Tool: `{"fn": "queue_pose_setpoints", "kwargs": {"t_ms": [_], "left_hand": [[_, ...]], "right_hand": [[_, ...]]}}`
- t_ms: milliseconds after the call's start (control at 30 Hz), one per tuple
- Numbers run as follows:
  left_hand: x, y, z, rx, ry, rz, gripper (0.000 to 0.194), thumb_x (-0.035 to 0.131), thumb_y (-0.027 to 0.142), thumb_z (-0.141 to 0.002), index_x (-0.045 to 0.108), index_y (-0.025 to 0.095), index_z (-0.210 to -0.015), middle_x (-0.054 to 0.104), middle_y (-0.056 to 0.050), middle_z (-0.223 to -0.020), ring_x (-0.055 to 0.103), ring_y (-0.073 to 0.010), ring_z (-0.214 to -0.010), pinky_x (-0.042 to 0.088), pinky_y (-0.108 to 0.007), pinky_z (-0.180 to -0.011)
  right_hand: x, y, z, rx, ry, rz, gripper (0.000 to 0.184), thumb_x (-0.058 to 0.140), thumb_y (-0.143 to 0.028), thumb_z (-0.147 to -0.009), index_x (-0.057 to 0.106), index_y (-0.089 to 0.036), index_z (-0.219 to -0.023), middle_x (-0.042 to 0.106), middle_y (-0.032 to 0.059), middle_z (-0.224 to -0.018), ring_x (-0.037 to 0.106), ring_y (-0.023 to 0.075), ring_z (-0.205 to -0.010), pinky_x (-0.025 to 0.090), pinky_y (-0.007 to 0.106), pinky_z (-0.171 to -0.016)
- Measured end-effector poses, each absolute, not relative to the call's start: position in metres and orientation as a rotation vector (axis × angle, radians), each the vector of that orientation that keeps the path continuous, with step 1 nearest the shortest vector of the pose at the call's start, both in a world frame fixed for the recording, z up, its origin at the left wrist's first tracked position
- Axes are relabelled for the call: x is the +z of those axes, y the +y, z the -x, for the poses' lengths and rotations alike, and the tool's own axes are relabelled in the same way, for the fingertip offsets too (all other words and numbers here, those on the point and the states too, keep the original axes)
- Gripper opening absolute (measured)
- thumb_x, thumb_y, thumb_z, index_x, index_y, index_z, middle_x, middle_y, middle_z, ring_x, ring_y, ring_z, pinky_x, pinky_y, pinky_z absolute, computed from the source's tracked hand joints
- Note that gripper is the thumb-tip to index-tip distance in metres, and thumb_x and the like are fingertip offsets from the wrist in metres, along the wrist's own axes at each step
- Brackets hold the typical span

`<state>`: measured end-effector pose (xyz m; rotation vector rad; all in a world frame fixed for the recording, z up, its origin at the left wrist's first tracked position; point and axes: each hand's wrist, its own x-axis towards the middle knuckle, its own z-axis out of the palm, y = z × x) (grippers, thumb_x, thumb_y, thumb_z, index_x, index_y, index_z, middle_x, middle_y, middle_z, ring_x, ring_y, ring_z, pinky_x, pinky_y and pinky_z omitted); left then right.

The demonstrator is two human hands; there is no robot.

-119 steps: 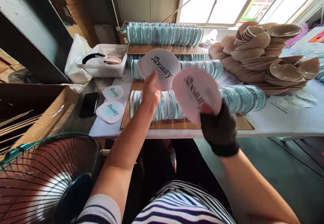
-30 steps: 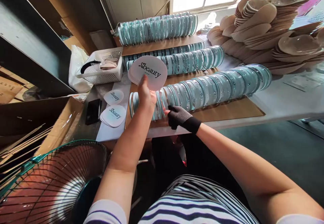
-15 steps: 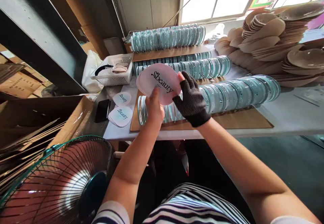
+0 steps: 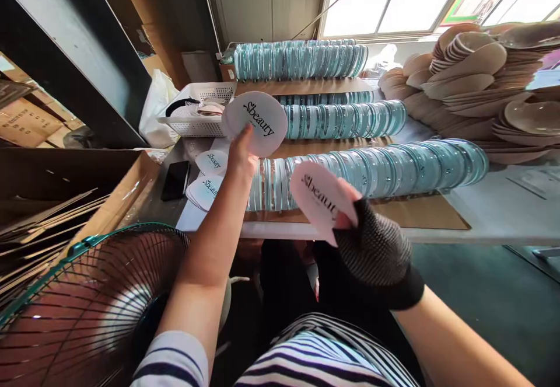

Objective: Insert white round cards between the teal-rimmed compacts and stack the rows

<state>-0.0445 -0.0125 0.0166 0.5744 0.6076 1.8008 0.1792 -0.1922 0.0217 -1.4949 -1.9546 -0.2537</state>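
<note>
While my left hand (image 4: 242,154) grips a printed card (image 4: 265,133), my right hand (image 4: 374,244) pinches a second card (image 4: 315,194). Clear pieces (image 4: 389,168) stand beyond it.

"Sbeauty" stands in black script on the white, rounded, flat card (image 4: 266,107) in the left hand (image 4: 242,150). The pale, rounded, flat card (image 4: 308,200) in the right hand (image 4: 371,244) shows "Sbeaut", its end unclear. White, rounded paper-like cards (image 4: 202,193) on the bench (image 4: 503,212) repeat it, the nearer partly covered.

L fingers (image 4: 245,137) hold oval sheet (image 4: 265,118); R fingers (image 4: 349,191) pinch 2nd sheet (image 4: 311,193); clear round pcs (image 4: 385,168) nr, on cardbd (image 4: 431,215).
</note>
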Motion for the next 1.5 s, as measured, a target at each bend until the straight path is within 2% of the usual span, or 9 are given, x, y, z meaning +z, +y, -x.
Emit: {"fn": "queue_pose_setpoints", "kwargs": {"t_ms": [167, 400, 567, 667, 800, 967, 1200, 1367, 1500], "left_hand": [[0.004, 0.000, 0.046, 1.743, 0.683, -0.562, 0.039, 0.072, 0.023, -0.079, 0.064, 0.020, -0.117, 0.063, -0.012, -0.132, 0.060, -0.0265, -0.120, 0.048, -0.050, -0.103], [0.003, -0.003, 0.041, 1.770, 0.708, -0.547, 0.041, 0.074, 0.024, -0.078, 0.066, 0.020, -0.118, 0.062, -0.015, -0.133, 0.061, -0.0282, -0.120, 0.047, -0.052, -0.103], [0.005, -0.005, 0.038, 1.792, 0.749, -0.496, 0.037, 0.069, 0.020, -0.082, 0.064, 0.018, -0.118, 0.064, -0.014, -0.130, 0.062, -0.0270, -0.118, 0.049, -0.049, -0.103], [0.006, -0.006, 0.036, 1.811, 0.745, -0.488, 0.038, 0.067, 0.018, -0.083, 0.063, 0.018, -0.121, 0.067, -0.013, -0.126, 0.063, -0.0246, -0.117, 0.050, -0.044, -0.103], [0.007, -0.006, 0.036, 1.816, 0.743, -0.490, 0.039, 0.065, 0.016, -0.085, 0.061, 0.016, -0.124, 0.066, -0.014, -0.127, 0.064, -0.0242, -0.115, 0.050, -0.044, -0.103], [0.009, -0.006, 0.036, 1.791, 0.771, -0.455, 0.041, 0.065, 0.017, -0.086, 0.059, 0.019, -0.126, 0.063, -0.012, -0.132, 0.064, -0.0232, -0.116, 0.050, -0.044, -0.102], [0.009, -0.005, 0.039, 1.772, 0.787, -0.462, 0.047, 0.068, 0.018, -0.085, 0.057, 0.022, -0.131, 0.061, -0.013, -0.135, 0.064, -0.0245, -0.117, 0.048, -0.049, -0.104], [0.010, -0.006, 0.042, 1.732, 0.779, -0.479, 0.045, 0.065, 0.020, -0.087, 0.056, 0.023, -0.132, 0.059, -0.012, -0.138, 0.062, -0.0242, -0.119, 0.050, -0.049, -0.103], [0.010, -0.009, 0.039, 1.741, 0.807, -0.479, 0.044, 0.063, 0.021, -0.089, 0.055, 0.023, -0.132, 0.061, -0.011, -0.136, 0.063, -0.0227, -0.117, 0.052, -0.046, -0.101]], "right_hand": [[0.000, -0.211, -0.154, -0.194, -2.199, 1.616, 0.057, 0.043, -0.029, -0.091, 0.042, -0.021, -0.147, 0.072, 0.0078, -0.077, 0.065, 0.0210, -0.058, 0.050, 0.029, -0.053], [-0.009, -0.142, -0.100, 0.101, -2.276, 1.874, 0.064, 0.043, -0.032, -0.091, 0.028, -0.023, -0.153, 0.072, 0.0126, -0.081, 0.069, 0.0277, -0.071, 0.051, 0.036, -0.065], [-0.021, -0.133, -0.095, 0.077, -2.155, 1.777, 0.055, 0.038, -0.044, -0.094, 0.041, -0.018, -0.143, 0.071, 0.0107, -0.076, 0.069, 0.0273, -0.072, 0.043, 0.030, -0.061], [-0.030, -0.139, -0.106, 0.104, -2.003, 1.775, 0.039, 0.038, -0.042, -0.094, 0.058, -0.018, -0.117, 0.070, 0.0086, -0.077, 0.067, 0.0235, -0.070, 0.037, 0.027, -0.059], [-0.035, -0.129, -0.112, 0.256, -1.900, 1.646, 0.028, 0.042, -0.039, -0.093, 0.060, -0.017, -0.089, 0.069, 0.0078, -0.079, 0.066, 0.0199, -0.076, 0.037, 0.025, -0.064], [-0.032, -0.116, -0.108, 0.368, -2.021, 1.652, 0.021, 0.044, -0.029, -0.092, 0.061, -0.017, -0.091, 0.072, 0.0073, -0.086, 0.067, 0.0175, -0.079, 0.040, 0.024, -0.066], [-0.019, -0.117, -0.099, 0.076, -2.370, 1.767, 0.030, 0.037, -0.022, -0.095, 0.065, -0.015, -0.101, 0.072, 0.0192, -0.092, 0.070, 0.0293, -0.089, 0.048, 0.034, -0.071], [-0.014, -0.114, -0.092, 0.167, -2.443, 1.776, 0.032, 0.037, -0.016, -0.093, 0.069, -0.013, -0.097, 0.072, 0.0218, -0.091, 0.070, 0.0332, -0.093, 0.052, 0.042, -0.075], [-0.019, -0.106, -0.098, 0.377, -2.460, 1.739, 0.023, 0.044, -0.016, -0.090, 0.068, -0.012, -0.089, 0.072, 0.0220, -0.096, 0.069, 0.0314, -0.094, 0.053, 0.045, -0.081]]}}
